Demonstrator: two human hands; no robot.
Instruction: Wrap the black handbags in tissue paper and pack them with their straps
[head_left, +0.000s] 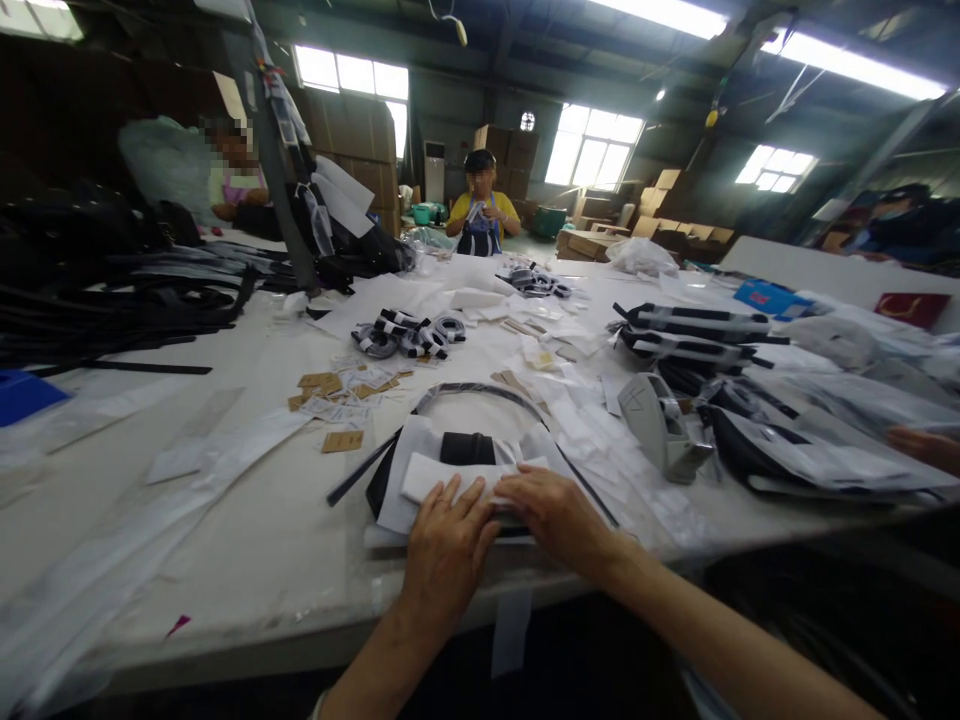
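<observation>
I've got both hands, left hand (444,548) and right hand (556,515), pressed flat, fingers spread, on the white folded paper (435,476) at the frame's lower middle.

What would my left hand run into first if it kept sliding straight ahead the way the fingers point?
Likely the black band lying across the white wrapped piece under your left hand; depth is hard to judge.

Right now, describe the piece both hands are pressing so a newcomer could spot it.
On the long white table, go to its near edge at centre. There the left hand and right hand lie flat on a folded white sheet over a black piece, ringed by a black strap; nearby loose papers lack that loop.
</observation>
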